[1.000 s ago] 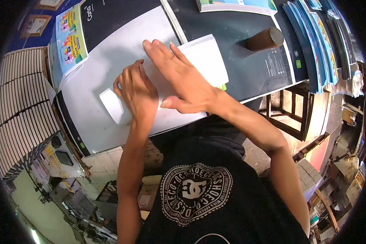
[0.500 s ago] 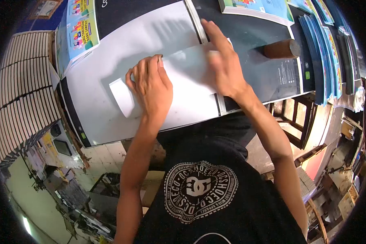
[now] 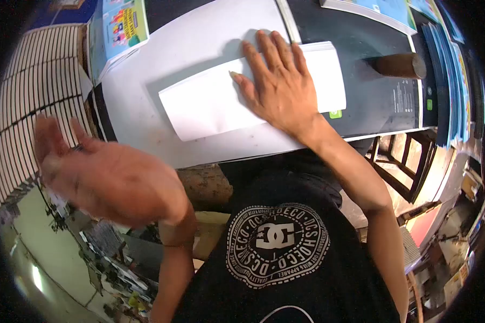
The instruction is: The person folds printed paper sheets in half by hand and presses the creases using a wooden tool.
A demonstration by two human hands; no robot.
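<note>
A folded stack of white paper sheets [image 3: 205, 102] lies across the work table, its layered edges showing at the right end. My right hand [image 3: 280, 89] rests flat on the upper middle of the fold, fingers stretched out and thumb spread to the left. My left hand [image 3: 118, 180] is in the air off the table's left front corner, blurred by motion. Its fingers are apart, and I see nothing in it. Under the folded sheets is a larger white sheet [image 3: 129, 126] spread on the dark table top.
A brown cylinder [image 3: 399, 65] lies right of the paper. Printed booklets [image 3: 126, 27] sit at the back left, with more blue booklets [image 3: 450, 86] stacked at the right. Tall piles of bound pages [image 3: 32, 81] stand at the far left. A dark wooden frame [image 3: 401, 161] is below the table's right side.
My left hand has lifted off the paper and swung left, away from the table. My right hand has come down flat on the sheets, which now lie folded flatter. The view has shifted somewhat.
</note>
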